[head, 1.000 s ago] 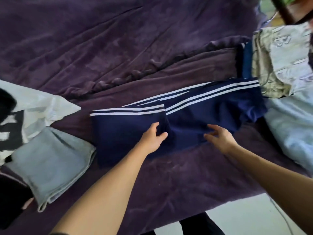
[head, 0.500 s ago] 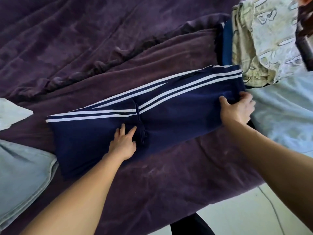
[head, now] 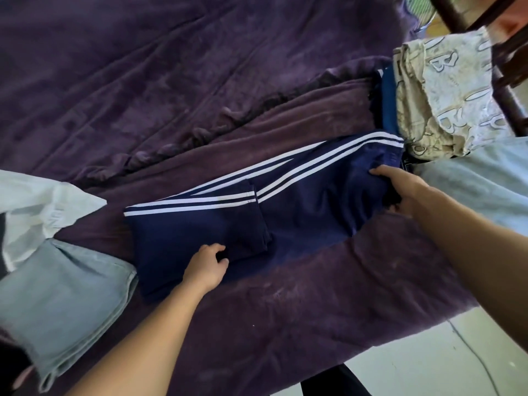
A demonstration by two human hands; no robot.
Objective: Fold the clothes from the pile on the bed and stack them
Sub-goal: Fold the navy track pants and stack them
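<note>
Pinched half-folded trousers [head: 314, 201] in curled fingers of left hand [head: 205, 267] and right hand [head: 400, 192]; pile [head: 445, 90] at right edge of bed [head: 200, 81] unfolded.

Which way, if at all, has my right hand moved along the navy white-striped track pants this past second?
Yes: the right hand moved rightward along the track pants, from their middle to the end beside the beige patterned cloth.

Soft daylight (edges warped, blurred)

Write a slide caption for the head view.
Left hand and right hand grip navy striped track pants, partly folded on a purple blanket.
</note>
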